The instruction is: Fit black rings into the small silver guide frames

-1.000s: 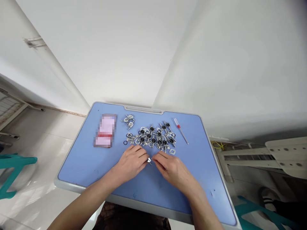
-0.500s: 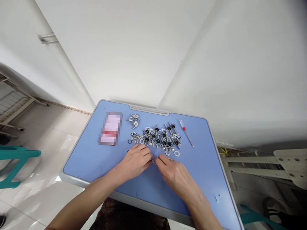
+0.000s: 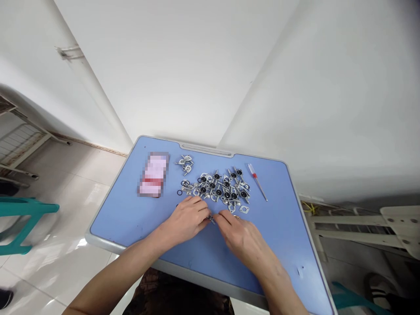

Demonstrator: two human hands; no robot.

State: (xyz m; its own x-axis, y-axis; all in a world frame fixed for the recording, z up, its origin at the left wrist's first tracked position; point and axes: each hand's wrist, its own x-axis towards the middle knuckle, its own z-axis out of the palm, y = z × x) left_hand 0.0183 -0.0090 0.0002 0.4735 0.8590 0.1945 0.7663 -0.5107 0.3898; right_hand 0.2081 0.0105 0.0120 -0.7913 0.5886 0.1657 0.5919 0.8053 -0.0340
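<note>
The left hand [image 3: 190,218] is pinching one small metal part [image 3: 212,221] between thumb and fingers, over the middle of one blue table [image 3: 121,218]. The right hand [image 3: 241,234] is keeping thumb and fingers bunched beside it; whether they are gripping it, I cannot tell. Beyond, about eleven black-faced fittings [image 3: 218,192] are lying heaped, among plates too tangled to count. One flat plate [image 3: 240,210] is lying by the heap's near right corner, one black ring [image 3: 179,192] just off its left. Farther back, about three fittings are sitting clustered. One red-collared screwdriver [image 3: 261,188] is resting rightward; one pink item [image 3: 154,172] is lying leftward, its printing pixelated beyond reading.
</note>
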